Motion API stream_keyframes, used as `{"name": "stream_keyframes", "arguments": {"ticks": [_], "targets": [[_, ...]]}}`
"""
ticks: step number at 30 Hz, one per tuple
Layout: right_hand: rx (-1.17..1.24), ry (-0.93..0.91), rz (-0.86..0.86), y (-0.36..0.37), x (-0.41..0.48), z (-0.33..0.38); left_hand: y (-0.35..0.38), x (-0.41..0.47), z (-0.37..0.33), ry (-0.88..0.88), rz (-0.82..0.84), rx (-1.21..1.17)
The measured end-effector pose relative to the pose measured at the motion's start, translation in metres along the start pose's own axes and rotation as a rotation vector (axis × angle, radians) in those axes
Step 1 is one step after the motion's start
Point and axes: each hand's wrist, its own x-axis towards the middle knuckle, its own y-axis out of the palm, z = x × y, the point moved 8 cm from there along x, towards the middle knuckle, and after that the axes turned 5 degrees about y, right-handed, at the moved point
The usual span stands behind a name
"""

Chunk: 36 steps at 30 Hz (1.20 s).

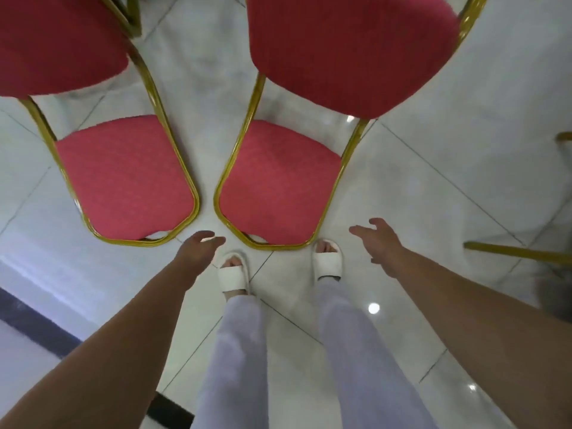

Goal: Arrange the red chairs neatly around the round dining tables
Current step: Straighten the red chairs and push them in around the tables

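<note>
Two red padded chairs with gold metal frames stand side by side on the floor in front of me, seen from above and behind. The left chair (pixel 123 178) and the right chair (pixel 278 184) show their backrests nearest me, with their seats further away. My left hand (pixel 198 249) hangs just below the gap between the two backrest tops, holding nothing. My right hand (pixel 376 243) is spread open just right of the right chair's backrest top and does not touch it. No round table is in view.
The floor is glossy white tile (pixel 433 168). Gold frame bars of another chair (pixel 520 252) reach in from the right edge. A dark strip (pixel 34 326) runs across the floor at lower left. My feet in white slippers (pixel 233 274) stand close behind the right chair.
</note>
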Motion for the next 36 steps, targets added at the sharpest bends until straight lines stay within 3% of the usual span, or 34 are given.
{"name": "stream_keyframes", "arguments": {"ticks": [7,11,15,19,24,29,36], "targets": [[0.166,0.180,0.005,0.109,0.159,-0.026,0.024,0.206,0.018,0.120,-0.062,0.110],[0.299,0.191,0.008,0.150,0.232,-0.015,0.026,0.301,0.023,0.156,-0.111,0.086],[0.480,0.197,0.062,0.173,0.278,0.003,0.041,0.366,0.028,0.139,-0.009,0.062],[0.389,0.235,0.106,0.166,0.277,0.002,0.045,0.376,0.029,0.201,-0.032,0.084],[0.358,0.302,0.156,0.132,0.197,-0.015,0.022,0.296,0.021,0.164,0.005,0.173],[0.252,0.375,0.173,0.064,0.052,-0.021,-0.018,0.125,-0.015,0.133,-0.050,0.268],[0.153,0.172,0.141,-0.070,-0.145,-0.001,-0.064,-0.121,-0.112,0.105,0.006,0.273]]}}
